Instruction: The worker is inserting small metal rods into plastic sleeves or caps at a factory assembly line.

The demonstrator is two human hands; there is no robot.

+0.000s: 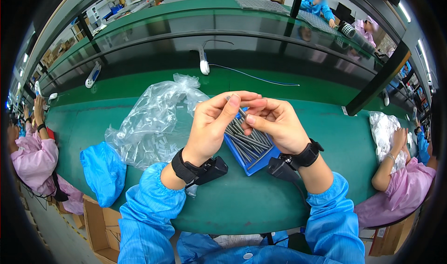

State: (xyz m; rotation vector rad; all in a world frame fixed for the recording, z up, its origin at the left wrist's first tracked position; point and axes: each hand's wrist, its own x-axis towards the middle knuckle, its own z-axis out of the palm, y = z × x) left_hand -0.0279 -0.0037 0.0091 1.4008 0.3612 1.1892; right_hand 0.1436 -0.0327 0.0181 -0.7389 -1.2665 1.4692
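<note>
Both my hands are raised close together over a blue tray (252,169) of thin grey rods (253,145), spring-like in look. My left hand (212,124) is closed, with a single grey rod (240,109) between thumb and fingers, tilted down to the right. At its lower end, my right hand (279,124) is pinched, thumb against fingers; what sits in that pinch is too small and covered to make out. Left of my hands lies a clear plastic bag (153,108) with many small clear tube-like pieces (163,145) in it. Each wrist wears a black strap with a small device.
A blue plastic bag (103,173) lies at the left of the green table (219,208). Behind, a white handheld device (204,63) hangs near a thin cable (253,77). A dark post (379,80) stands right. Co-workers in pink sit on both sides; cardboard box (100,226) lower left.
</note>
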